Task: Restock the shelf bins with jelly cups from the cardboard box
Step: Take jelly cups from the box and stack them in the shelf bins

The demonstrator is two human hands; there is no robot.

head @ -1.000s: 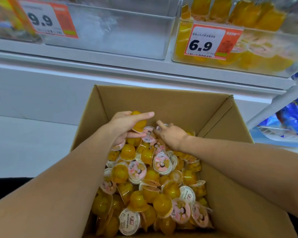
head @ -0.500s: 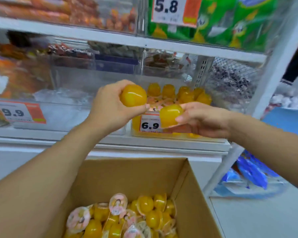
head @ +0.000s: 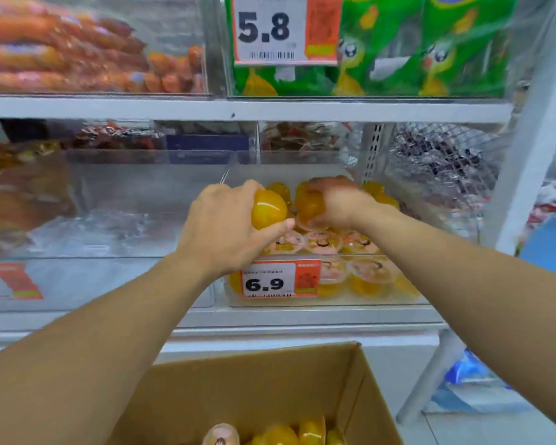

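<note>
My left hand (head: pixel 225 229) grips a yellow jelly cup (head: pixel 268 209) at the left front edge of the clear shelf bin (head: pixel 334 300) tagged 6.9. My right hand (head: pixel 337 200) holds a second yellow jelly cup (head: pixel 308 202) inside that bin, just above the several jelly cups (head: pixel 321 244) lying there. The open cardboard box (head: pixel 264 387) stands below the shelf at the bottom of the view, with a few jelly cups (head: pixel 280 435) showing in it.
An empty clear bin (head: pixel 126 220) sits to the left of the jelly bin. The shelf above holds red sausage packs (head: pixel 61 53) and green packets (head: pixel 414 49) behind a 5.8 tag. A white shelf post (head: pixel 533 162) stands right, with blue bags (head: pixel 472 380) on the floor.
Both hands rose from the box, each with a jelly cup, and moved forward to the 6.9 bin. The right hand has gone down into the bin.
</note>
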